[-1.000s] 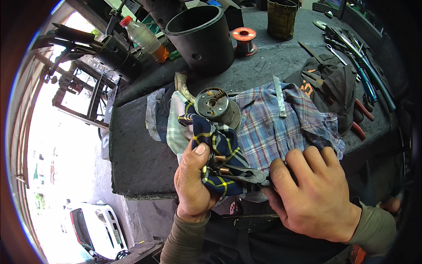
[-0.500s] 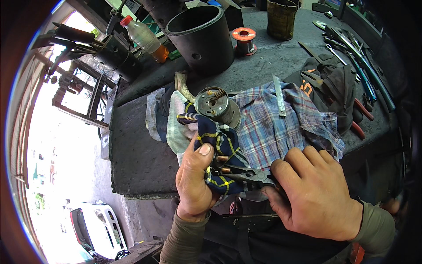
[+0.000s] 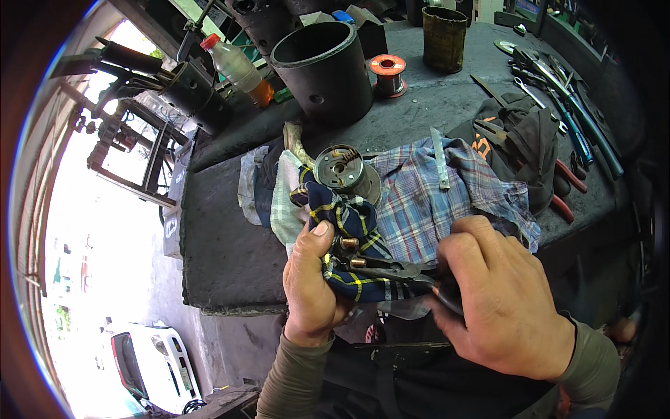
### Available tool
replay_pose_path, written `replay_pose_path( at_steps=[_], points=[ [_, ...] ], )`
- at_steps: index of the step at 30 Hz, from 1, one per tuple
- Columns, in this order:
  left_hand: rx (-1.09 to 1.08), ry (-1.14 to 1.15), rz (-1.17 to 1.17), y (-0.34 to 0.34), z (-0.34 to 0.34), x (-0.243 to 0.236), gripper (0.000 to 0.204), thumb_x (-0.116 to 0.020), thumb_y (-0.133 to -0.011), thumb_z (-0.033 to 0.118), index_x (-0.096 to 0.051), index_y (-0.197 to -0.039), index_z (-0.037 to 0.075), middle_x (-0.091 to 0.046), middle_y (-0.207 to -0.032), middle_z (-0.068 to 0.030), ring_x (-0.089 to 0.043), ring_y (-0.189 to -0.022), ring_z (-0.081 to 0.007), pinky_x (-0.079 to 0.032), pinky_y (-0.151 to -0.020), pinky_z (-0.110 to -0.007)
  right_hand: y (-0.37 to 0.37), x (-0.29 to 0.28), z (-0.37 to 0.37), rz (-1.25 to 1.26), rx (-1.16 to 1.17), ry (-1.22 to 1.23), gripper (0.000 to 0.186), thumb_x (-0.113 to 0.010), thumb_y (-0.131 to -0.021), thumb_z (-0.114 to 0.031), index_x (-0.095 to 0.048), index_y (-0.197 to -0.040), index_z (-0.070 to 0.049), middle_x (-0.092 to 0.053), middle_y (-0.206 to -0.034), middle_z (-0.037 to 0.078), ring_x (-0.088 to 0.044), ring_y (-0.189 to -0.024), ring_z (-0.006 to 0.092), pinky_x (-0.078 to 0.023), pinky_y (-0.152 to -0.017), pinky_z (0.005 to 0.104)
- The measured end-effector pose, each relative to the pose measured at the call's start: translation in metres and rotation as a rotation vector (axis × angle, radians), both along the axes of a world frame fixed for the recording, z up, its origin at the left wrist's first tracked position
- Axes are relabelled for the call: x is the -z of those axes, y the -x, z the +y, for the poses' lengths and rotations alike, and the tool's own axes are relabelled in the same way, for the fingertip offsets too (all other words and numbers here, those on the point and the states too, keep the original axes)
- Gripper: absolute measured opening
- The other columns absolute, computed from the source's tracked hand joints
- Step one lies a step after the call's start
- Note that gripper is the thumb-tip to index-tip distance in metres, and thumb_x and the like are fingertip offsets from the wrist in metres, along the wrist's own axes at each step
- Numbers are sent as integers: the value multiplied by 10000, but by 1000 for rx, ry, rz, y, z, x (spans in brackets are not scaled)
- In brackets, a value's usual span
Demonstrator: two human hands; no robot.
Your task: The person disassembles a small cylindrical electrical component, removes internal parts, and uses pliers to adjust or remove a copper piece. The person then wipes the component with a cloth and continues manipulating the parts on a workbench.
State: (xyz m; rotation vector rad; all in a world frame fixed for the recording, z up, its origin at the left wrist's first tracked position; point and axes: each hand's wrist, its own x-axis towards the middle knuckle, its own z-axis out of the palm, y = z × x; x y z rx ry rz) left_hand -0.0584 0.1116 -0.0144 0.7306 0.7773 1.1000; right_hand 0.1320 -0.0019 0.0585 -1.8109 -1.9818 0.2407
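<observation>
My left hand (image 3: 310,283) is closed around a bunched navy, yellow and white plaid cloth (image 3: 357,218). Two short copper-coloured studs (image 3: 350,243) poke out of its folds; the part they belong to is mostly hidden in the cloth. In my right hand (image 3: 499,300) I grip long-nose pliers (image 3: 405,271), my fingers wrapped round the dark handles. The pliers' jaws reach to the left, right by the lower stud; whether they pinch anything is unclear. Just beyond the cloth, a round metal housing (image 3: 340,170) with a coil spring inside rests on the rags.
A blue plaid shirt (image 3: 412,209) covers the bench's middle, with a steel ruler (image 3: 440,159) on it. Behind stand a large black cylinder (image 3: 324,77), a solder spool (image 3: 389,73), a rusty can (image 3: 444,42) and a bottle (image 3: 237,70). Tools (image 3: 565,98) lie at the right.
My right hand has shifted slightly right with its handles turned, and the pliers' jaws now sit a little lower against the cloth. The view has tilted slightly.
</observation>
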Motion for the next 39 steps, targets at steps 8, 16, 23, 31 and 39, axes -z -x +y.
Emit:
replay_pose_path(
  at_steps=[8, 16, 23, 31, 39],
  points=[
    [61, 19, -118, 9, 5, 11, 425, -531, -1109, 330, -696, -1299, -13, -783, -1185, -142, -778, -1038, -259, -653, -918, -426, -7, 13, -8, -344, -87, -95, 376, -828, -772, -206, -681, -998, 55, -609, -1300, 283, -607, -1154, 437, -476, -967, 567],
    [92, 30, -174, 10, 4, 8, 426, -519, -1118, 319, -669, -1339, -12, -773, -1209, -137, -778, -1060, -255, -651, -955, -435, -2, 19, -2, -422, -85, -283, 349, -772, -742, -154, -683, -963, 101, -617, -1293, 292, -625, -1165, 442, -499, -964, 613],
    [60, 31, -138, 12, 6, 12, 393, -547, -1110, 307, -687, -1313, 0, -778, -1185, -121, -776, -1031, -238, -647, -936, -416, 2, 17, 0, -421, -83, -289, 316, -782, -759, -133, -689, -953, 100, -621, -1302, 289, -629, -1172, 435, -500, -962, 610],
    [46, 36, -157, 11, 5, 11, 382, -563, -1103, 308, -715, -1264, -3, -792, -1163, -126, -781, -1017, -249, -646, -927, -420, 2, 16, 1, -425, -79, -257, 321, -790, -767, -144, -701, -958, 98, -622, -1304, 285, -626, -1186, 426, -492, -973, 608],
    [43, -7, -101, 9, 3, 7, 367, -579, -1099, 304, -720, -1259, 5, -793, -1162, -116, -779, -1022, -237, -642, -935, -411, 0, 17, 1, -446, -85, -293, 309, -770, -758, -162, -702, -941, 79, -626, -1284, 272, -634, -1161, 415, -494, -957, 588]
  ],
)
